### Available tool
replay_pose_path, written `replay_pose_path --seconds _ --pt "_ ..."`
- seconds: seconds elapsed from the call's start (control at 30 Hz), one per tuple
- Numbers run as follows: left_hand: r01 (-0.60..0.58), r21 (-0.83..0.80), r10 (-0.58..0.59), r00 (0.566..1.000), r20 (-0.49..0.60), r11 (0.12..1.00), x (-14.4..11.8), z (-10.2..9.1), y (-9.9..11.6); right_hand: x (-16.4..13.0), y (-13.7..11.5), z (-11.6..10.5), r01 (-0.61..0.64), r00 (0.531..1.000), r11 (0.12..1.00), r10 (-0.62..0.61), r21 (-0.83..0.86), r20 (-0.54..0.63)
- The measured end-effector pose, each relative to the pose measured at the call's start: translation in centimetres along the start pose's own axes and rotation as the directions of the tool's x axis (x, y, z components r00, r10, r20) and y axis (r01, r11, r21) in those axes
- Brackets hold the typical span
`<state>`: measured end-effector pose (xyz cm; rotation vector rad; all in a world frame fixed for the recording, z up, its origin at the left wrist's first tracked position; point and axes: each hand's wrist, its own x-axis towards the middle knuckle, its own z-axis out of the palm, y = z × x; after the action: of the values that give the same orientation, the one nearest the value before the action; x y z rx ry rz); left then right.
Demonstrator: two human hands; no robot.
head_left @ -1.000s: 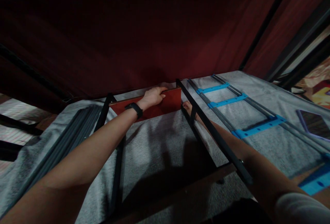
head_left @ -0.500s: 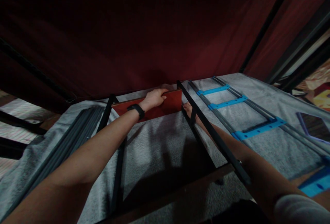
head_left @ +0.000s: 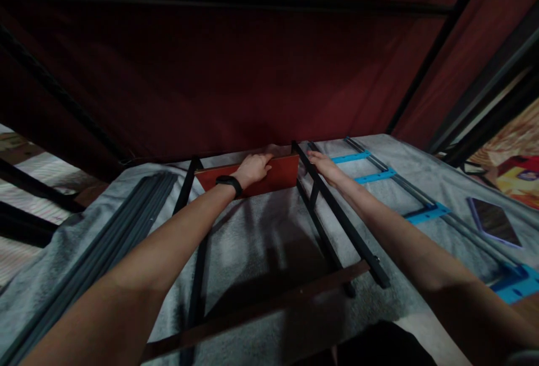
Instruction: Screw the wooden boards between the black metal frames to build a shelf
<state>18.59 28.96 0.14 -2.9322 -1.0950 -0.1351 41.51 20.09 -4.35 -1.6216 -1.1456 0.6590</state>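
Your left hand [head_left: 251, 168] has its fingers curled over the red board's [head_left: 275, 173] top edge, while your right hand [head_left: 325, 165] lies flat and open just beside that board, on the black frame rail [head_left: 337, 217].

Two hands [head_left: 252, 168], one red board [head_left: 278, 174]

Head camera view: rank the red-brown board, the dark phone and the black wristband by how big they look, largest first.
1. red-brown board, widest of the three.
2. dark phone; it lies nearer the camera than the board, so its true size against it is unsure.
3. black wristband, plainly smallest.
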Motion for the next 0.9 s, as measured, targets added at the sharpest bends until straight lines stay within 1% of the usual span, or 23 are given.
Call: replay_pose_path --seconds 0.07,0.13,0.23,0.3,0.37,0.47,0.53,0.6,0.63,0.67,0.7,0.73,0.77,0.8,0.83,0.87,0.9 --pt "0.022 0.015 -0.022 1.000 0.006 1.000 -0.7 -0.2 -0.5 0.3 -1.3 0.2 0.044 0.999 0.991 -0.043 -0.124 0.012" --pt "0.071 0.019 -0.071 0.997 0.011 0.997 -1.5 -0.5 -1.2 0.4 -2.3 0.7 0.124 0.992 0.943 -0.108 -0.310 0.070" --pt "0.122 0.014 -0.122 0.992 0.016 0.992 -2.7 -0.7 -2.5 0.4 -3.2 1.5 0.203 0.977 0.801 -0.132 -0.563 0.164" --pt "0.116 0.010 -0.117 0.993 0.030 0.993 -3.3 -0.8 -3.4 0.4 -3.5 1.9 0.219 0.975 0.712 -0.125 -0.667 0.186" --pt "0.112 0.011 -0.112 0.992 0.050 0.994 -3.9 -0.9 -4.2 0.5 -3.8 2.2 0.212 0.976 0.648 -0.110 -0.731 0.186" --pt "0.139 0.003 -0.139 0.989 0.047 0.990 -4.9 -1.3 -5.5 0.8 -4.0 2.3 0.209 0.977 0.592 -0.095 -0.778 0.191" --pt "0.156 -0.044 -0.156 0.988 -0.004 0.987 -6.0 -1.8 -6.7 1.0 -3.9 2.3 0.227 0.973 0.564 -0.100 -0.794 0.208" --pt "0.169 -0.139 -0.186 0.976 -0.117 0.976 -7.7 -2.2 -8.6 1.2 -3.7 2.4 0.252 0.967 0.541 -0.112 -0.803 0.228" --pt "0.181 -0.200 -0.219 0.957 -0.188 0.963 -8.8 -2.3 -9.8 1.3 -3.6 2.4 0.261 0.965 0.535 -0.120 -0.803 0.234" --pt "0.203 -0.270 -0.273 0.927 -0.257 0.941 -10.0 -2.2 -11.2 1.3 -3.4 2.4 0.271 0.962 0.533 -0.131 -0.801 0.239" --pt "0.236 -0.346 -0.347 0.886 -0.306 0.908 -11.3 -2.0 -12.7 1.4 -3.3 2.4 0.281 0.960 0.532 -0.143 -0.799 0.242" --pt "0.276 -0.422 -0.428 0.844 -0.324 0.864 -12.8 -1.6 -14.3 1.4 -3.1 2.4 0.286 0.958 0.528 -0.156 -0.799 0.240" --pt "0.323 -0.499 -0.514 0.800 -0.309 0.804 -14.3 -1.0 -15.8 1.4 -2.9 2.4 0.295 0.955 0.522 -0.172 -0.801 0.240" --pt "0.369 -0.562 -0.585 0.766 -0.266 0.740 -15.9 -0.2 -17.3 1.4 -2.7 2.4 0.297 0.954 0.508 -0.184 -0.809 0.235" --pt "0.406 -0.605 -0.626 0.753 -0.204 0.685 -17.5 0.7 -18.5 1.4 -2.6 2.4 0.292 0.955 0.491 -0.196 -0.820 0.223" --pt "0.447 -0.632 -0.670 0.725 -0.160 0.633 -19.0 1.7 -19.4 1.5 -2.4 2.3 0.313 0.948 0.477 -0.210 -0.821 0.239" --pt "0.476 -0.647 -0.698 0.705 -0.125 0.596 -20.4 2.8 -20.1 1.5 -2.2 2.3 0.332 0.941 0.467 -0.227 -0.820 0.252"
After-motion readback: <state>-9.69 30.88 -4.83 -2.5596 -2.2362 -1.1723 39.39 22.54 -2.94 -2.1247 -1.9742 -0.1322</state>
